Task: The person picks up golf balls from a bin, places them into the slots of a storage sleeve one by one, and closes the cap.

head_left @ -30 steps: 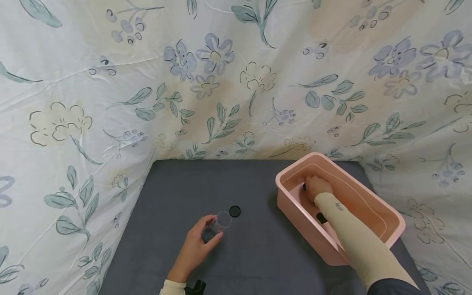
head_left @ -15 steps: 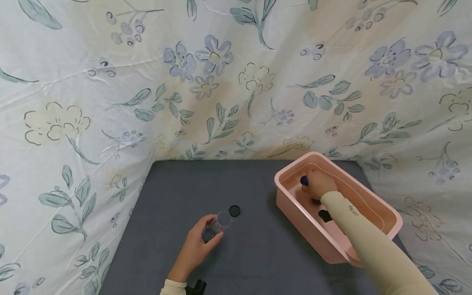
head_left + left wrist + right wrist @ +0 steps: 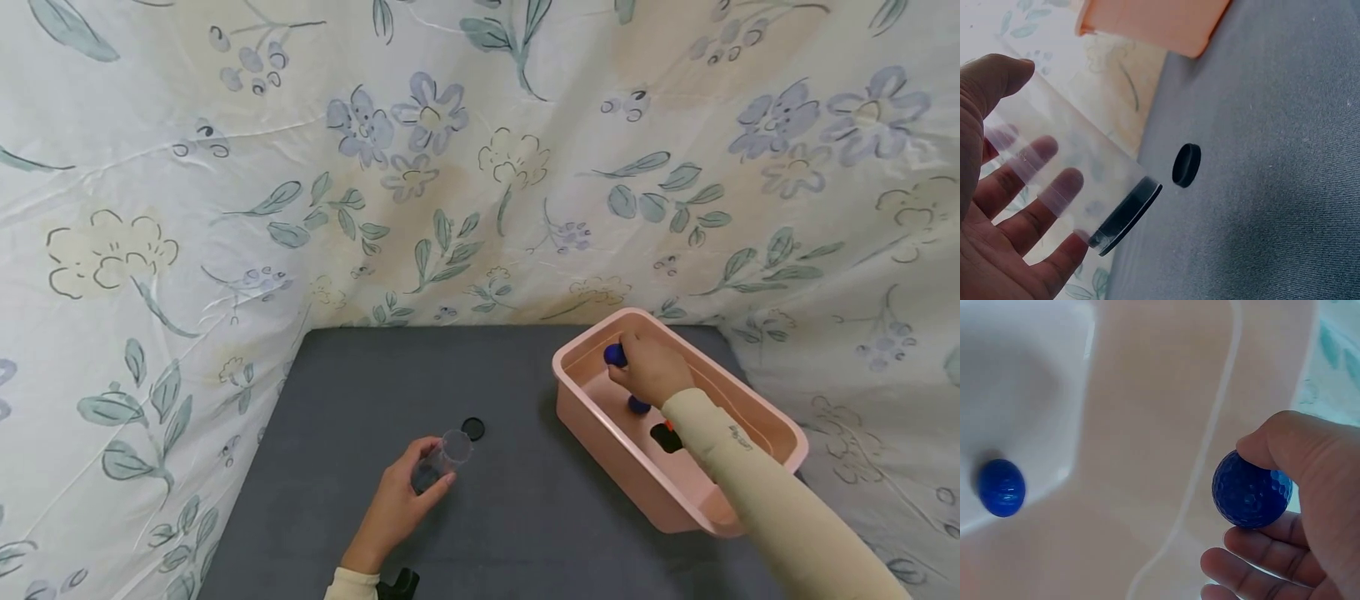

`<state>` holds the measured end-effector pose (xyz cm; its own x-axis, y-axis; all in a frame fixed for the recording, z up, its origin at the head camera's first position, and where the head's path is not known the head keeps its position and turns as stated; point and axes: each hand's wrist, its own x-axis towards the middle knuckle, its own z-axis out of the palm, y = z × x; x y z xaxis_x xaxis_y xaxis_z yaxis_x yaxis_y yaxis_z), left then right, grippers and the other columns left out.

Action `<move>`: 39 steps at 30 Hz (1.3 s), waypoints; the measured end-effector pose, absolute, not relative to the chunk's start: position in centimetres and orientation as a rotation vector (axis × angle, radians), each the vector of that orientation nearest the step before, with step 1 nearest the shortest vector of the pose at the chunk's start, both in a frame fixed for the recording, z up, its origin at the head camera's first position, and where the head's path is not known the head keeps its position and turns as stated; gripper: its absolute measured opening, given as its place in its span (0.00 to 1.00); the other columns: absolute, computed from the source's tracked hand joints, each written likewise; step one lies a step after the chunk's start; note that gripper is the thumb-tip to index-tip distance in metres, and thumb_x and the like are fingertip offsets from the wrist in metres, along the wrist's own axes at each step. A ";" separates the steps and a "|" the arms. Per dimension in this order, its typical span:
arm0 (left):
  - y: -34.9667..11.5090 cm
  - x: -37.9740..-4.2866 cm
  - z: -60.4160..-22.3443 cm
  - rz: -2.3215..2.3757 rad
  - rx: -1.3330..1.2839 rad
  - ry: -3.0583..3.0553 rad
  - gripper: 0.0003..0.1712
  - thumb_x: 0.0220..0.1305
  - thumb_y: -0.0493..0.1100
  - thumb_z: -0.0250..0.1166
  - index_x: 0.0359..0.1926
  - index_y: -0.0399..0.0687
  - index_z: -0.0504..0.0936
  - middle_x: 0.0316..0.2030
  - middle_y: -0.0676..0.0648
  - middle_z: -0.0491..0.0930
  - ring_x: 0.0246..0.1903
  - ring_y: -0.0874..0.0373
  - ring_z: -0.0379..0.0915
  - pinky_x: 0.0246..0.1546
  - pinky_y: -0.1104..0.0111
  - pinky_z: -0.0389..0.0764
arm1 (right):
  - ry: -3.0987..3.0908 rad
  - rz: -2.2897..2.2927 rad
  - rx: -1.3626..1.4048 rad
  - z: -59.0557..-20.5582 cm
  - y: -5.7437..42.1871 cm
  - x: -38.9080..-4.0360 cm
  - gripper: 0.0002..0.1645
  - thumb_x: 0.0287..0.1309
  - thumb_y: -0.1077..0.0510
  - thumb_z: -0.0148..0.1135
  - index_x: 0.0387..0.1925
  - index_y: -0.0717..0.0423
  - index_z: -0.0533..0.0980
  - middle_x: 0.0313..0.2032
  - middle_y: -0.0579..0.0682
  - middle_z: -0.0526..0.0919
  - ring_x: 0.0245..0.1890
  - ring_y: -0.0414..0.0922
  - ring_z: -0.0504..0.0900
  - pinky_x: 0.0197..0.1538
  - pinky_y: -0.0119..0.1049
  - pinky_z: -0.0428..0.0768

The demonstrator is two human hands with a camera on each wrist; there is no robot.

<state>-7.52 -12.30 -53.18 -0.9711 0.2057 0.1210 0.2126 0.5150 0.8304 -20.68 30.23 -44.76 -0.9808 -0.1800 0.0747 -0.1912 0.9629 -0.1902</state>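
1. The right hand [image 3: 658, 373] pinches a blue ball [image 3: 1250, 490] between thumb and curled fingers, off the floor of the pink tub [image 3: 600, 446], near its far end; that is about 2 o'clock from the left hand [image 3: 408, 492] in the head view.
2. The ball looks hard, stiff and fairly light. Its glossy skin could slip, though the dimples should help; a pinch across its widest part, as now, seems right.
3. The left hand wraps fingers and thumb round a clear cylinder [image 3: 1094, 150], its dark end toward the desk [image 3: 375, 375]; contact there I cannot tell. The thin plastic probably flexes or cracks if squeezed, so a light hold on the sides suits it.
4. The tub's rim and wall stand between ball and cylinder, so the ball needs lift to cross toward 8 o'clock; open desk lies beyond.
5. A black cap [image 3: 473, 429] lies just off the cylinder, at 1 to 2 o'clock, easily knocked.
6. A second blue ball [image 3: 639, 405] sits at 5 o'clock from the held one.
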 end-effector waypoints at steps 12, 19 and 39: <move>-12.2 -7.5 -53.3 -1.501 -0.394 -2.722 0.28 0.64 0.55 0.74 0.63 0.68 0.75 0.59 0.63 0.80 0.62 0.58 0.78 0.63 0.51 0.80 | -2.910 0.350 0.384 -40.6 26.9 -18.5 0.20 0.57 0.52 0.72 0.40 0.61 0.74 0.35 0.55 0.78 0.31 0.48 0.78 0.31 0.41 0.78; -12.3 -7.4 -53.3 -1.498 -0.385 -2.718 0.28 0.64 0.54 0.75 0.62 0.68 0.75 0.59 0.63 0.81 0.62 0.58 0.78 0.63 0.51 0.79 | -2.798 0.297 0.503 -39.8 24.9 -17.7 0.23 0.55 0.52 0.74 0.45 0.63 0.76 0.33 0.55 0.82 0.29 0.48 0.81 0.31 0.43 0.83; -12.3 -7.2 -53.1 -1.505 -0.401 -2.718 0.29 0.66 0.54 0.73 0.65 0.67 0.74 0.61 0.62 0.80 0.64 0.57 0.77 0.63 0.50 0.79 | -2.751 0.349 0.680 -38.7 18.8 -14.5 0.27 0.60 0.46 0.74 0.52 0.60 0.79 0.47 0.56 0.86 0.37 0.47 0.86 0.40 0.43 0.89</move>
